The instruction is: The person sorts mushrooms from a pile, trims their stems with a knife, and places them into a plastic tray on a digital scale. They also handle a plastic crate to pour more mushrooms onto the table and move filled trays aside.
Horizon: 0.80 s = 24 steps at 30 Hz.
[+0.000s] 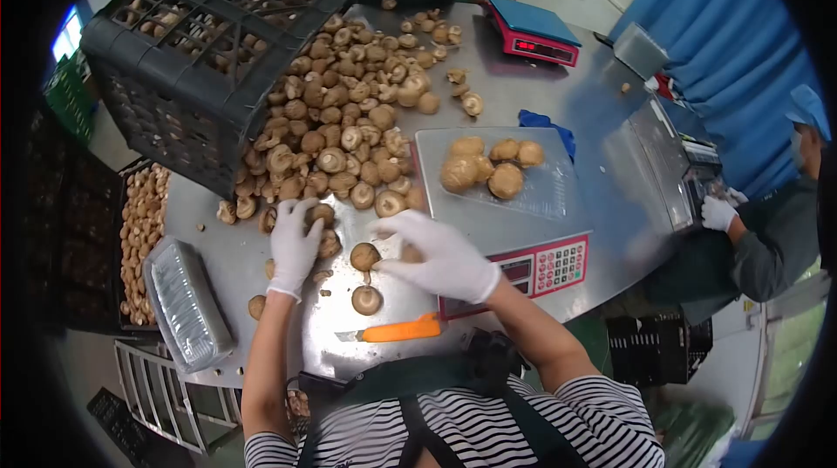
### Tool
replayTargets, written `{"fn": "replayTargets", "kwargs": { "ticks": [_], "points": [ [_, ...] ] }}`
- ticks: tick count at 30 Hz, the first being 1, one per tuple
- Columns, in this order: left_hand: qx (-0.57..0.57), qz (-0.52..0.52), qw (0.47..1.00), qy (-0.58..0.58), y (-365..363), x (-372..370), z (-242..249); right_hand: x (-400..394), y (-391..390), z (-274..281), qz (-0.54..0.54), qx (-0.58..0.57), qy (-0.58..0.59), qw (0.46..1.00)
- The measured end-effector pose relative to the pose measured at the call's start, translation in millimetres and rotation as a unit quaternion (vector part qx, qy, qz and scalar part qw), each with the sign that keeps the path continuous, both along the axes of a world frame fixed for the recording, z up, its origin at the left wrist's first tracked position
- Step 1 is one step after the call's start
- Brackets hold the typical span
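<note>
The white-gloved right hand (pixel 440 257) has its fingers (pixel 394 225) spread wide, tips pointing left toward the centre of the surface, closed on nothing that can be seen. Just left of them lies a round brown mushroom (pixel 364 255), cap up, near the fingertips but seemingly not yet pinched — the right hand is the nearer one. A second loose brown mushroom (pixel 366 300) sits a little closer to the body, below the first.

The white-gloved left hand (pixel 295 245) reaches straight forward, its fingers curled loosely over a mushroom at the near edge of the big brown mushroom heap (pixel 349 119); how firm the hold is cannot be told.

Further out: an orange-handled knife (pixel 397 329) lies crosswise near the body, long axis left-right, on the bare metal surface (pixel 540 93). To the right a red-fronted scale (pixel 549 266) carries a clear plastic tray (pixel 545 193) with several mushrooms — a black plastic crate (pixel 192 40) is tipped over the heap.
</note>
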State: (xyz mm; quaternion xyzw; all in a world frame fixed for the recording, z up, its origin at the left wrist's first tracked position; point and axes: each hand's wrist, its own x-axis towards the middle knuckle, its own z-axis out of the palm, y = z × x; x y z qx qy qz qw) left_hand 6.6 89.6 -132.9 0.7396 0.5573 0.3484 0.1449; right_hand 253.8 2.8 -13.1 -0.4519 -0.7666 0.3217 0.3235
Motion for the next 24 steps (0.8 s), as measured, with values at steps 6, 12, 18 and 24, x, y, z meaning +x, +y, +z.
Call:
{"fn": "replayTargets", "kwargs": {
  "ticks": [6, 12, 18, 24],
  "points": [
    [0.023, -0.103, 0.994, 0.024, 5.5, 34.8, 2.9, 66.1, 3.7, 45.8, -0.161, -0.117, 0.112, 0.974],
    [-0.178, -0.085, 0.944, -0.264, 23.6, 30.9, -12.4, 181.5, 26.5, 34.4, -0.230, -0.038, 0.128, 0.964],
    [-0.147, -0.095, 0.984, -0.045, 19.9, 41.8, -13.3, 179.0, 16.7, -2.5, -0.203, -0.015, -0.046, 0.978],
    [-0.003, -0.106, 0.993, 0.055, 13.2, 51.0, 28.6, 171.0, 6.4, -7.0, -0.243, 0.077, -0.120, 0.959]
  ]
}}
